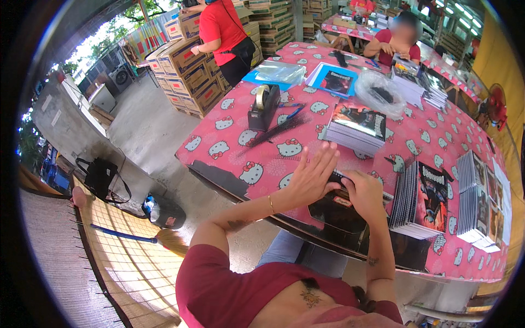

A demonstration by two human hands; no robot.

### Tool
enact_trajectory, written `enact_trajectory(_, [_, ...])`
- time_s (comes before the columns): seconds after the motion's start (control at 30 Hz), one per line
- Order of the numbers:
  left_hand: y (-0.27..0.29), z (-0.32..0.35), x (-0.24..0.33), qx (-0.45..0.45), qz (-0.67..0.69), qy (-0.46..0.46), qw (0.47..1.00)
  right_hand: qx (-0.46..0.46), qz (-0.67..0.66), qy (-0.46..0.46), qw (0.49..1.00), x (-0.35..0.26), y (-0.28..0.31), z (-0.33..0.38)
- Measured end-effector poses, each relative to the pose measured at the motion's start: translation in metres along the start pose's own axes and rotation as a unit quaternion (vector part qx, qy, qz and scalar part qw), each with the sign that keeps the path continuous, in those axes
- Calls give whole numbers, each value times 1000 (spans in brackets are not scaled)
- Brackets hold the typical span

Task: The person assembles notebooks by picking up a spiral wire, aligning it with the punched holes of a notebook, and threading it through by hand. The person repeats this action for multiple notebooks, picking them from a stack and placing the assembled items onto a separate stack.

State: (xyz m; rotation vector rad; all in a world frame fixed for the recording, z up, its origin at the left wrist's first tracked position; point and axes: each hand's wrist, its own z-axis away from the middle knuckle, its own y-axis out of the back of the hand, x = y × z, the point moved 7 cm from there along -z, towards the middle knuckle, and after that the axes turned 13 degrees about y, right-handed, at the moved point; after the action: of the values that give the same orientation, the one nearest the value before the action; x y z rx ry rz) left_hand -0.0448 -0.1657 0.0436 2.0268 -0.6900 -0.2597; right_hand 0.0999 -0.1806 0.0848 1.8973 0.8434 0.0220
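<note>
A dark-covered book [340, 216] lies at the near edge of the table, in front of my body. My left hand [314, 174] has its fingers stretched out flat and close together, with its thumb at the book's far edge. My right hand [362, 191] is closed on the book's far right corner, thumb pointing left along the edge. Part of the book is hidden beneath both hands. Just beyond my fingers is a stack of spiral-bound books [355, 128] with dark illustrated covers. To the right stands another stack of spiral-bound books [429, 199].
A pink patterned cloth [290, 147] covers the table. On it are a tape dispenser [264, 106], black binding combs [276, 133], a plastic bag [380, 94] and more stacked books [476, 197]. A co-worker [404, 41] sits across; another person [224, 33] stands beside cartons [186, 74].
</note>
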Motion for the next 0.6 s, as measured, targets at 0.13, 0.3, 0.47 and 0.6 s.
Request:
enact_trajectory(0.13, [-30,48,10,-53,6,-33,998,29,-5,38,999,4,-4,4])
enact_trajectory(0.3, [-10,1,12,-31,-23,-41,998,-11,-3,11,1000,-3,8,9])
enact_trajectory(0.47, [6,-6,25,-28,-15,-46,998,-23,64,24,997,17,22,34])
enact_trajectory(0.6, [-22,31,41,-90,-46,-162,982,-4,40,40,998,15,27,38])
